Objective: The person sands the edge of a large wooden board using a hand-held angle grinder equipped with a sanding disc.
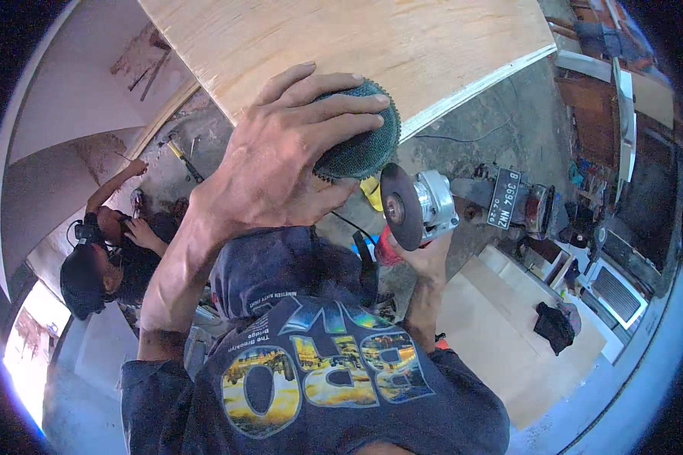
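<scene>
My left hand is raised in front of me, its fingers curled over a round, dark green disc with a mesh-like face and a ragged edge. The thumb grips the disc's lower rim. Lower and to the right, my right hand holds an angle grinder upright by its red body. A dark round abrasive disc is mounted on the grinder's silver head and faces left. Just beyond my left hand lies a pale plywood panel. The two discs are close together in view; whether they touch I cannot tell.
At left, a person in dark clothes reaches toward a yellow-handled hammer. Brown sheet boards lie at lower right, with a dark cloth on them. A motorcycle stands at right; a black cable crosses the floor.
</scene>
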`<state>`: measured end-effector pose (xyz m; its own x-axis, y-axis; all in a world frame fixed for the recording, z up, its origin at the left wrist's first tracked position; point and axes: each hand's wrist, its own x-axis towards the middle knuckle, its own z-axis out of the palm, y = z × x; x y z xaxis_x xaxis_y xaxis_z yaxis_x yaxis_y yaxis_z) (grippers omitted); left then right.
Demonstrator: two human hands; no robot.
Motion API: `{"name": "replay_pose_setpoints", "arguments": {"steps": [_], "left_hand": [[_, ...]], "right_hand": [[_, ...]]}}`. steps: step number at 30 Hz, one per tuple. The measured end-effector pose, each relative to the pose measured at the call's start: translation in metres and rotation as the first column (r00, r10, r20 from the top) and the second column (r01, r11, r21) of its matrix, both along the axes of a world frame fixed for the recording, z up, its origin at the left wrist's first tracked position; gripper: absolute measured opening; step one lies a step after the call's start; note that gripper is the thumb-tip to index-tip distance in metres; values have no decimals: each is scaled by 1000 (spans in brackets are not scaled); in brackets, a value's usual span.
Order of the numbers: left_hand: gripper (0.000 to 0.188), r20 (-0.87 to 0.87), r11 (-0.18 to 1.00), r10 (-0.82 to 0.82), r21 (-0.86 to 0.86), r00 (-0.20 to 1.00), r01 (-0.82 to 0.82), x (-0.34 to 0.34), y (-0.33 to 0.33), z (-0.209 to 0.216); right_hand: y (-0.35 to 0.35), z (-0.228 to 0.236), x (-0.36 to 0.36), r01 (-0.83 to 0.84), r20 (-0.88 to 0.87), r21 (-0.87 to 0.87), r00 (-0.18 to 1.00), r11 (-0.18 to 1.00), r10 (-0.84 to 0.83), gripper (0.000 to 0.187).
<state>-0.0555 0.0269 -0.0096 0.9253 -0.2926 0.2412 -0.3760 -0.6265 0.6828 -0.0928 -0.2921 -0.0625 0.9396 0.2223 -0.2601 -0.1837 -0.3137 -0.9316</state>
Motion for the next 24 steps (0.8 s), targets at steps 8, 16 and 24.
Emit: {"name": "replay_pose_setpoints", "arguments": {"steps": [8,16,24], "left_hand": [[68,-3,1000,-11,-3,1000,11,0,3,0],[68,-31,1000,-19,-18,999,18,-1,4,5],[67,-25,1000,-17,-18,1000,16,-2,3,2]], "right_hand": [[-2,3,-4,0,-21,39,1000,999,1,97],[-24,-18,-4,-96,21,-58,995,994,97,111],[-4,0,-2,-15,-54,15,998,1000,16,104]]}}
